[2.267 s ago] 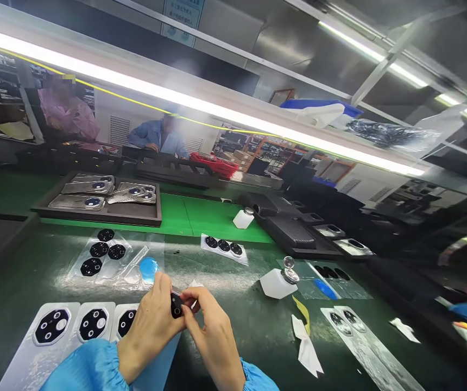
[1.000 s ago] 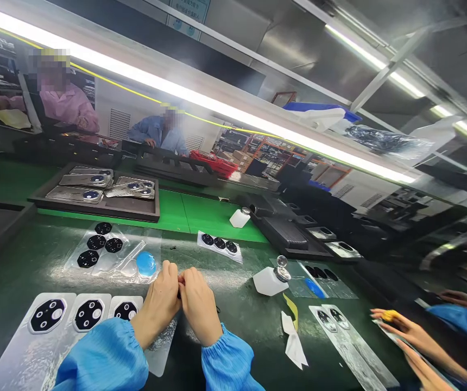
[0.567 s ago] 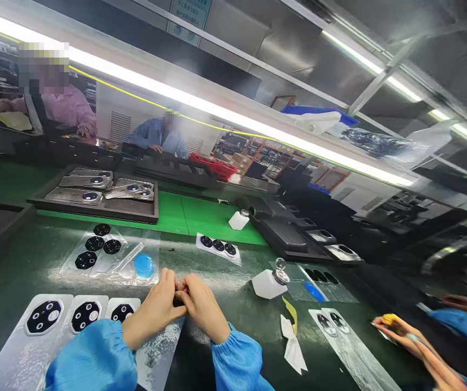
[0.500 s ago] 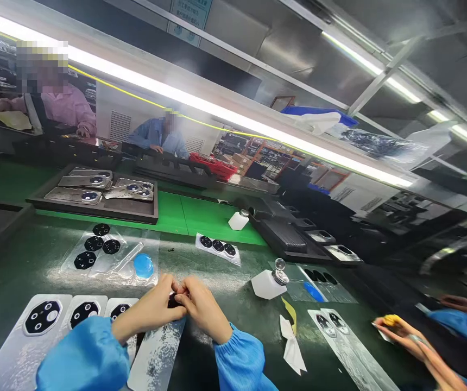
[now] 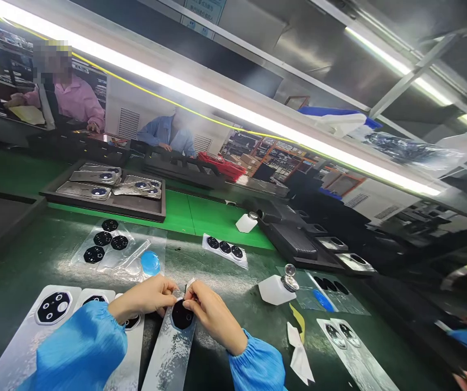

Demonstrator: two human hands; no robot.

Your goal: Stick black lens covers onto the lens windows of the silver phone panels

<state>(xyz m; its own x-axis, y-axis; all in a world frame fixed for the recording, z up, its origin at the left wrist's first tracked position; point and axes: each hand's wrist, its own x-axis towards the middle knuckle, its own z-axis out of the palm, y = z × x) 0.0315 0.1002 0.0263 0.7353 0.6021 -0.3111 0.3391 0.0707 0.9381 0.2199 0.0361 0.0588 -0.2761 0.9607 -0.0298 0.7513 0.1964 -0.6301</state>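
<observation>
Long pale panel [image 5: 168,355] on desk [image 5: 233,285], black octagonal plate [image 5: 182,316] at its far end. Left hand [image 5: 152,296] and right hand [image 5: 214,314] close together at plate's upper edge, right fingertips touching it (whether either hand grips plate or some thin film, cannot tell). Left of panel: three similar panels [image 5: 30,339], plates on them, partly covered by blue sleeve [image 5: 82,339]. Work looks partway: panel's plate seems placed, perhaps not settled. Beyond panel, apparent spares: four black discs [image 5: 94,254] leftward, strip of three [image 5: 225,248] slightly rightward.
</observation>
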